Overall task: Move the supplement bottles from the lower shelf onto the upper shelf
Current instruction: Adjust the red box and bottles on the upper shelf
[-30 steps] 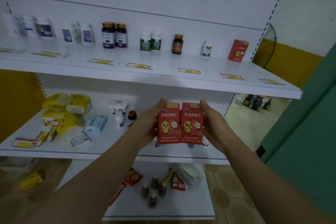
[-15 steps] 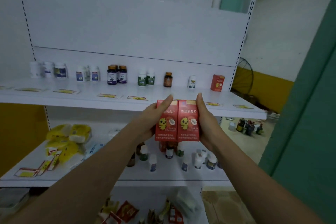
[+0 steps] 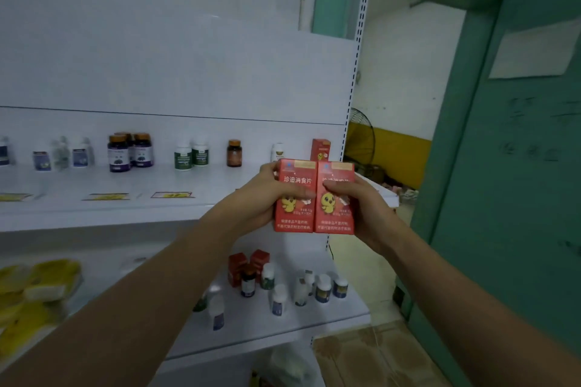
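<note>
As both hands (image 3: pixel 254 201) (image 3: pixel 367 207) grip them, two red boxes (image 3: pixel 295 220) (image 3: pixel 334 221) labelled 珍迪消食片.

Red boxes (image 3: pixel 297 222) are showing glossy printed card, upper shelf (image 3: pixel 204 187) is reading as smooth white-painted metal, bottles (image 3: pixel 278 298) as plastic.
</note>
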